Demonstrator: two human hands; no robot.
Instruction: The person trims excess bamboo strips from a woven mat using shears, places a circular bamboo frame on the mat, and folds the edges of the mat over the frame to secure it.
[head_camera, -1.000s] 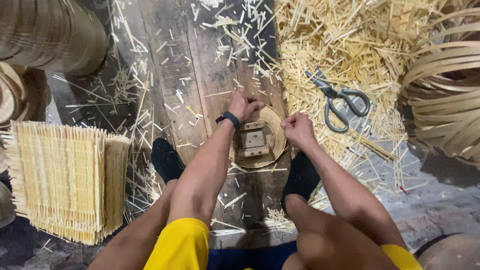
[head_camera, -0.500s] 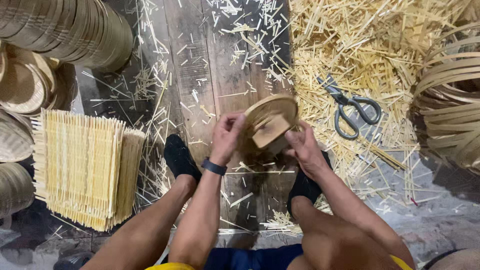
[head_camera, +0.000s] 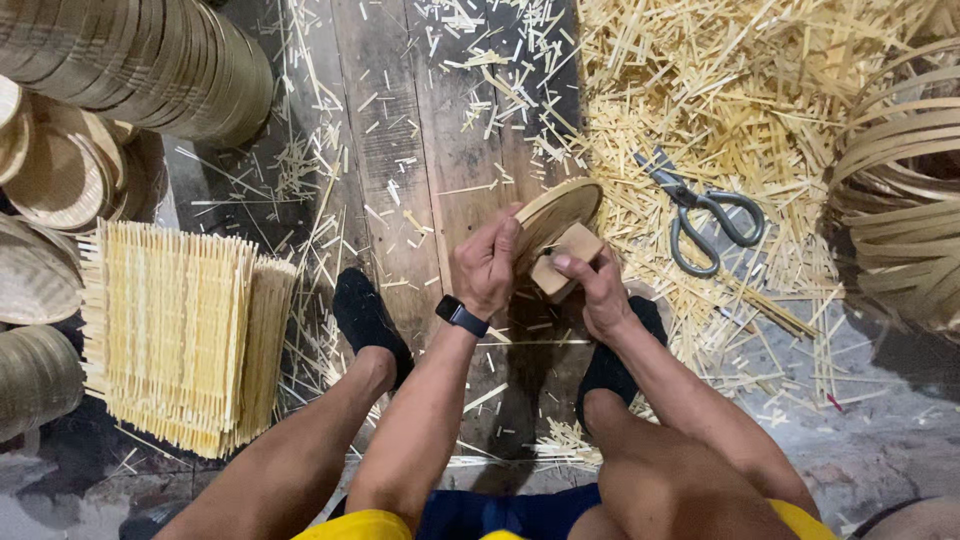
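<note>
My left hand (head_camera: 487, 265) grips the tilted round bamboo lid (head_camera: 560, 208) above the plank floor (head_camera: 400, 150), my right hand (head_camera: 600, 290) pinches a wooden block (head_camera: 566, 256) beneath it; stacked mats (head_camera: 180, 340) wait, scissors (head_camera: 705, 212) idle.

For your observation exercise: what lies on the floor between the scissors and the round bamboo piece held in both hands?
In the head view, loose pale bamboo offcuts cover the stretch between the scissors and the round bamboo piece; nothing else lies there.
</note>
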